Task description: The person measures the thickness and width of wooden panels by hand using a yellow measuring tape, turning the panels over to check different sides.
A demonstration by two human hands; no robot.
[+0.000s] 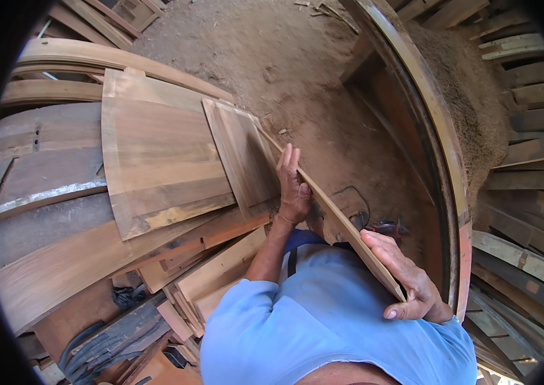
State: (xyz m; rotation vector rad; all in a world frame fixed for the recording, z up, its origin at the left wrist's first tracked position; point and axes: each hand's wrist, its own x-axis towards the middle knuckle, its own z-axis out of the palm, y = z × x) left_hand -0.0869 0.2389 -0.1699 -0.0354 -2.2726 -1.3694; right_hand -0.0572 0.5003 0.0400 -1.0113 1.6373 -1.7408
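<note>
I hold a thin flat wooden panel [333,212] on edge in front of me, seen almost edge-on as a long diagonal strip. My left hand [293,188] presses flat against its far side, fingers pointing up. My right hand [403,276] grips its near lower end, thumb on the edge. Just left of my left hand, a similar routed panel [243,154] leans on a larger wooden panel [156,167].
Stacked planks and boards [60,256] pile up on the left, with cut pieces [220,269] near my body. A curved wooden frame [439,147] arcs down the right. Red pliers [387,228] lie on the sawdust-covered ground [297,70]. More planks [535,128] lie far right.
</note>
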